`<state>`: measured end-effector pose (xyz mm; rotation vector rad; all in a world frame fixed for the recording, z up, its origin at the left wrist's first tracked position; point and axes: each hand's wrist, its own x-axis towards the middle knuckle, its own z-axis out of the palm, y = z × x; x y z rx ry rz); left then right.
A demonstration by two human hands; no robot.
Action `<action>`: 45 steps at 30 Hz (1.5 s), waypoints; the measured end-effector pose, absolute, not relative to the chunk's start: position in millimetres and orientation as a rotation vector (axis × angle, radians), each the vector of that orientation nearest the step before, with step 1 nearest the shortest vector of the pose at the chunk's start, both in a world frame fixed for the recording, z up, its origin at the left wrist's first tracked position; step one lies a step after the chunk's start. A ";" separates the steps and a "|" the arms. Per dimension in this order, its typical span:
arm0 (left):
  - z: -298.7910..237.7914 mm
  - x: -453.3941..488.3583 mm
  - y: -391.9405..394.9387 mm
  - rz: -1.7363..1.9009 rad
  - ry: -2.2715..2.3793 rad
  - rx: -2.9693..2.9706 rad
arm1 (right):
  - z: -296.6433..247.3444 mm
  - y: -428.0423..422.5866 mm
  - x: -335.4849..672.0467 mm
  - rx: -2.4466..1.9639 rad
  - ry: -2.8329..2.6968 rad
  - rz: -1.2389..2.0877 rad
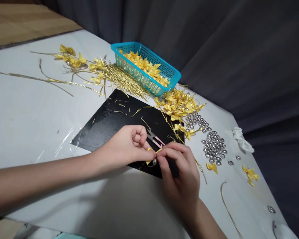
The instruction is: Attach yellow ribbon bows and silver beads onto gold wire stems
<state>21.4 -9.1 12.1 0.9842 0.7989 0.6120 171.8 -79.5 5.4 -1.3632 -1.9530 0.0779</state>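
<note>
Over the front of a black mat, my left hand pinches a small yellow ribbon flower between thumb and forefinger. Most of the flower is hidden behind the fingertips. A silver bead shows just below them. The thumb and fingers of my right hand close on the same spot, fingertips meeting the left ones; the thin piece in them is too small to make out. Just beyond the hands, small scissors with pink handles lie on the mat, blades apart.
A blue basket of yellow ribbon flowers stands at the back. Beside it lie a bundle of gold cords and a heap of finished-looking flowers. Silver beads are piled at right, near crumpled white tissue. A dark curtain hangs behind.
</note>
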 end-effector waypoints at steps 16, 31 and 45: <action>9.8 23.7 -8.5 0.638 0.744 1.044 | 5.8 -83.2 170.0 -1.259 -1.726 0.287; 0.4 24.0 -5.7 0.647 0.687 0.944 | 2.0 -72.1 170.8 -1.210 -1.918 0.175; -7.0 25.7 -0.9 0.672 0.785 1.055 | 14.7 -80.0 173.6 -1.159 -1.516 0.151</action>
